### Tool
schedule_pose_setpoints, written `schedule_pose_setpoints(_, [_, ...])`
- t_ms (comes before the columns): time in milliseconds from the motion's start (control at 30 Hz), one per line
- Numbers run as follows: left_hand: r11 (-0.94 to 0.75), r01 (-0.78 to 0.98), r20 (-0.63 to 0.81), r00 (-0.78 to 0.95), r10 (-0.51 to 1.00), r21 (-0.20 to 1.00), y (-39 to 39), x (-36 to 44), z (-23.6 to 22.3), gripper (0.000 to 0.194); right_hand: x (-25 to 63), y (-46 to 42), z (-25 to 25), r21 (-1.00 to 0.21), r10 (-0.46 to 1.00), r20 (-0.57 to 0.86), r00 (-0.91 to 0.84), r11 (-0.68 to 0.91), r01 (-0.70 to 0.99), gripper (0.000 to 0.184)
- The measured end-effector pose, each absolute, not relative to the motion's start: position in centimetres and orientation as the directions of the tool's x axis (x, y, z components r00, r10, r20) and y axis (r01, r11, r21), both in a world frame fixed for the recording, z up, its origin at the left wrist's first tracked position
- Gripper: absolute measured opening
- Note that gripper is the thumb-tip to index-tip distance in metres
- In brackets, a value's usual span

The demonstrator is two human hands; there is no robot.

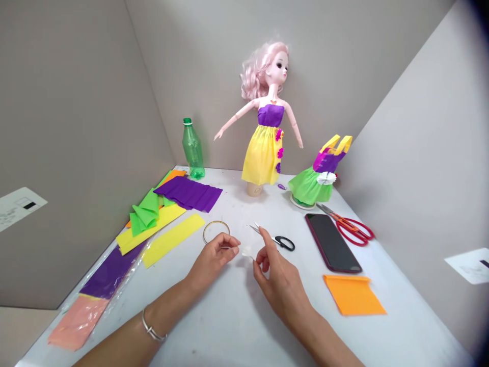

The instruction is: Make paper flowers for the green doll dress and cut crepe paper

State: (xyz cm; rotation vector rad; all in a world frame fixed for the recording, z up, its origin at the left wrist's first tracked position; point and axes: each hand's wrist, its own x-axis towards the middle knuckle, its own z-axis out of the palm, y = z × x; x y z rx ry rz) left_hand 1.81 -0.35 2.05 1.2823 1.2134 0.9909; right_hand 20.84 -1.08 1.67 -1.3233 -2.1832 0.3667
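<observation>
Silver bangle (150, 331) on its wrist, the left hand (211, 257) angles inward, thumb close to fingertips, any pinch too small to tell; a tiny white scrap (246, 251) sits between the hands; right hand (280, 278) now, forefinger raised, thumb bent at the scrap's lower end, grip unclear. Grey wall (69, 127) at left, white table (225, 326) spreading beneath, paler wall (424, 168) at right.

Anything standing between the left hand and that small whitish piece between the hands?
Nothing visible stands between the left hand and the whitish piece, just a narrow gap. The gold ring and black-handled scissors lie farther back, outside it.
</observation>
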Motion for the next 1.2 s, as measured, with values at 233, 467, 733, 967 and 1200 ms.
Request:
schedule_pose_setpoints(233, [0.175, -0.173, -0.14, 0.193, 0.971, 0.969, -1.3, 2.6, 2.4, 0.014, 20.3, -1.7, 1.7, -0.404, 0.813, 0.487, -0.321, 0.535, 0.742, 0.069])
schedule_pose_setpoints(467, [0.219, -0.312, -0.157, 0.211, 0.965, 0.924, -1.6, 3.0, 2.6, 0.015, 19.9, -1.8, 1.8, -0.28, 0.724, 0.602, -0.337, 0.586, 0.76, 0.065])
schedule_pose_setpoints(733, [0.268, -0.4, -0.193, 0.218, 0.957, 0.877, -1.7, 3.2, 2.3, 0.011, 19.7, -1.8, 1.5, -0.303, 0.71, 0.621, -0.331, 0.607, 0.735, 0.067])
schedule_pose_setpoints(967, [0.334, -0.485, -0.21, 0.293, 0.933, 0.808, -2.0, 3.5, 2.5, 0.01, 19.6, -2.2, 1.4, -0.437, 0.778, 0.573, -0.257, 0.556, 0.707, 0.068])
schedule_pose_setpoints(1200, [0.422, -0.55, -0.218, 0.398, 0.891, 0.72, -2.0, 3.5, 2.9, 0.007, 19.6, -2.4, 1.6, -0.542, 0.81, 0.546, -0.214, 0.535, 0.648, 0.069])
